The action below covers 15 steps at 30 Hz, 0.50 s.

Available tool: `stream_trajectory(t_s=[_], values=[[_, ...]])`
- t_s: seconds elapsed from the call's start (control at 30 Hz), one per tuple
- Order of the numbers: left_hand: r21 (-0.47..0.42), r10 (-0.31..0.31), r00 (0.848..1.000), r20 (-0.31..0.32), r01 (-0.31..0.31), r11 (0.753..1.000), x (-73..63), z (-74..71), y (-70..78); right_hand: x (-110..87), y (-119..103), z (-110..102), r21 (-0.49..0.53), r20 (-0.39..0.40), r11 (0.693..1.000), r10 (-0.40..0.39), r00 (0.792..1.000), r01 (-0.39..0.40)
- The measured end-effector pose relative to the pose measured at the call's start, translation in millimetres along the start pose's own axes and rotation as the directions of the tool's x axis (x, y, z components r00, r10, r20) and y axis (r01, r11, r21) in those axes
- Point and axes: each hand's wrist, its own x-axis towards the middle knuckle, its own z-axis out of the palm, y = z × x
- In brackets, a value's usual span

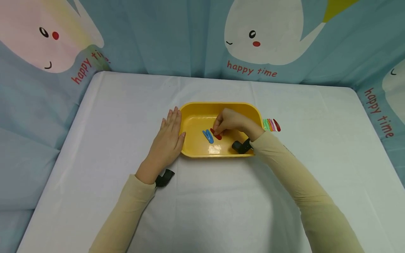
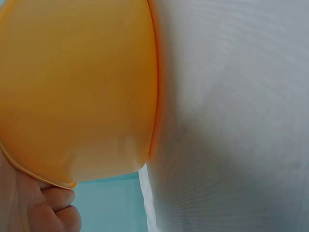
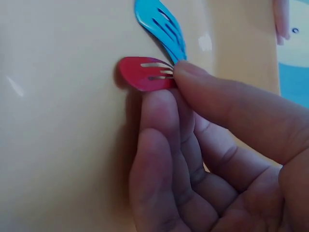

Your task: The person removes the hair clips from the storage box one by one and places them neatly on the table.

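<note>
A shallow yellow tray stands on the table. Inside it my right hand pinches a red snap hair clip between thumb and fingertips, close to the tray's floor. Just left of that clip lie blue hair clips, apparently two in a narrow V; the right wrist view shows one blue clip near the thumb. Fingers extended, my left hand rests against the tray's left rim. From the left wrist view, the tray's outer wall fills much of the picture and the fingers touch its rim.
Outside the tray's right edge, several hair clips in green, orange, pink and dark red lie side by side, partly hidden by the rim. A white cloth covers the table. Blue curtains with whale prints hang behind and at the sides.
</note>
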Motion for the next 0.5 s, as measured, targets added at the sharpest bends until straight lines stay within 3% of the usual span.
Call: stream_trajectory(t_s=[0.5], values=[[0.003,-0.007,1.0,0.005,0.007,1.0,-0.2,-2.0,1.1,-6.9,-3.0,-5.9,0.107,0.002,0.994,-0.013,1.0,0.013]])
